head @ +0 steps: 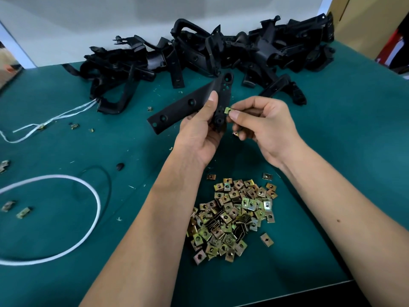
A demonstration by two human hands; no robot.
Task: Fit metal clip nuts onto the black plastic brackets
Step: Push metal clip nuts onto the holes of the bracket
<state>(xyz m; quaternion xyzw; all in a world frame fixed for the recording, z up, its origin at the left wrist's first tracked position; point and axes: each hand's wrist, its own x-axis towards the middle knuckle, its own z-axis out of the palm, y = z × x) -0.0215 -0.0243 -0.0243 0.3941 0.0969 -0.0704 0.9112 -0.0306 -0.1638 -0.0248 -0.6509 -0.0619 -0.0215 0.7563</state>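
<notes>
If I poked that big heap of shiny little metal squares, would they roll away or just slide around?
Probably slide, not roll: the clip nuts in the pile look flat and square. They lie loosely stacked, so a poke would likely scatter the top ones over the green table. Each seems light, since the right hand pinches one clip nut with just fingertips.

We see black L-shaped plastic bracket (190,107) held above green table | small brass-coloured metal clip nut (227,110) touching its edge | loose clip-nut pile (232,218) near us | bracket heap (210,49) far side

White cord (66,180) cut off at left edge.
</notes>
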